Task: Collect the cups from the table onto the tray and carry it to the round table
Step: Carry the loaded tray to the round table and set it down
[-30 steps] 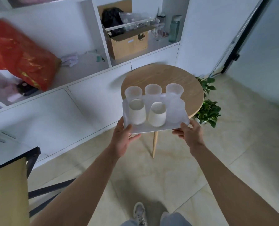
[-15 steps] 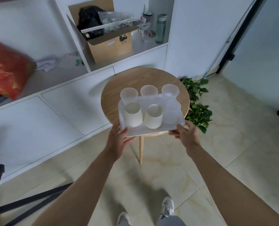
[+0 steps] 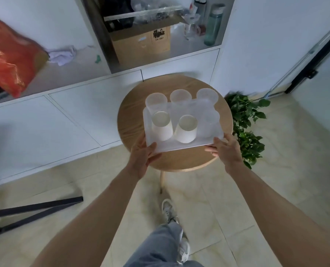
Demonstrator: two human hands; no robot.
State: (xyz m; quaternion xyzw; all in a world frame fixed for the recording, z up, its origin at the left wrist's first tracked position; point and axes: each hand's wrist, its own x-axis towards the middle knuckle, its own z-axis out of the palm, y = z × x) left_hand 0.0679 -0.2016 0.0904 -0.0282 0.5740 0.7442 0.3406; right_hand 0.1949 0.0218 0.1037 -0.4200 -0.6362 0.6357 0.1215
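Observation:
I hold a translucent white tray (image 3: 181,146) over the round wooden table (image 3: 129,120). My left hand (image 3: 142,156) grips its near left corner and my right hand (image 3: 226,149) grips its near right corner. Several cups stand upright on the tray: two white paper cups (image 3: 161,126) in the near row, and frosted clear plastic cups (image 3: 180,97) in the far row and at the near right. Whether the tray touches the tabletop, I cannot tell.
A potted green plant (image 3: 245,122) stands on the floor right of the table. White cabinets (image 3: 64,116) run behind it, with a cardboard box (image 3: 143,43), bottles and a red bag (image 3: 8,54) on the shelf. Black metal legs (image 3: 31,211) lie at the left.
I have stepped closer to the round table, and the tray with the cups has moved forward so that it is over the tabletop. Both hands keep their grip.

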